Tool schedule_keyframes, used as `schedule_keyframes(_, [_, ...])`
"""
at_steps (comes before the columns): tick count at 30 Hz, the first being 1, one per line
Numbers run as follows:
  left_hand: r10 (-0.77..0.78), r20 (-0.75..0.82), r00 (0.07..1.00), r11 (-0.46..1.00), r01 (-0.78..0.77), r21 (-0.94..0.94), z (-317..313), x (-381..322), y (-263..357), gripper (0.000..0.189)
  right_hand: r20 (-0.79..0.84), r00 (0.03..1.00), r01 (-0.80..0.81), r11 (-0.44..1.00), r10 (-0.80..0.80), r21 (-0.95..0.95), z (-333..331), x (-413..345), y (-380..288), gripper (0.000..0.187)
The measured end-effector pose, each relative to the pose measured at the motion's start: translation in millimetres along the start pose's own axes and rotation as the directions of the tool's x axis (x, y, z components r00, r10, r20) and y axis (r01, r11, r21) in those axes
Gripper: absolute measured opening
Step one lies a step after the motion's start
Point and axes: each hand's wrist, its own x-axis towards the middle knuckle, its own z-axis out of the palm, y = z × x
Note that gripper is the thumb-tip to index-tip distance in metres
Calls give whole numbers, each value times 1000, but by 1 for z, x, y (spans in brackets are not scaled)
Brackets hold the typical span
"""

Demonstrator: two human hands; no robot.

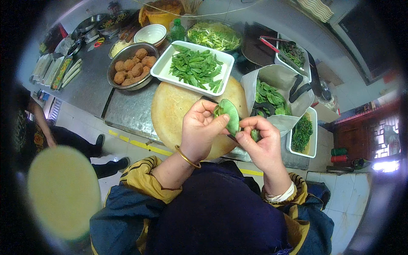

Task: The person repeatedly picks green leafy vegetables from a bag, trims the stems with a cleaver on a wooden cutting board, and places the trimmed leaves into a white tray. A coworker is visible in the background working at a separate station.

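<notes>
Between the thumb and fingers of my left hand [202,127] is a broad flat green bean pod [229,115]. My right hand [261,137] pinches the pod's lower end, and another green piece [255,135] shows within its fingers. Both hands are above the round wooden chopping board [172,111]. Behind them, a white tray [191,89] of green pods [194,65] rests partly on the board. To the right, an upright pale bag [277,126] with black handles holds more green pods or leaves [271,95].
A metal bowl [112,75] of brown balls stands left of the tray. Beyond are white bowls [150,33], a green bottle [177,30] and a large bowl of cut greens [213,35]. Red-handled tongs [269,44] lie at back right. Another person [41,118] is at left.
</notes>
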Motion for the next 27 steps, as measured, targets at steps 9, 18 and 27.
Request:
schedule_keyframes(9, [554,322,768,192,-494,848,3,-3,13,70,51,845,435,629,-532,-644,-2,1,-9,16])
schedule_keyframes(18, [550,688,474,-206,-721,661,-18,-8,13,13,120,755,584,576,-645,-572,-5,-10,4,21])
schedule_keyframes(27, [529,713,460,-220,-737,639,-11,-5,8,45,-64,997,50,988,-41,148,-6,-16,16,8])
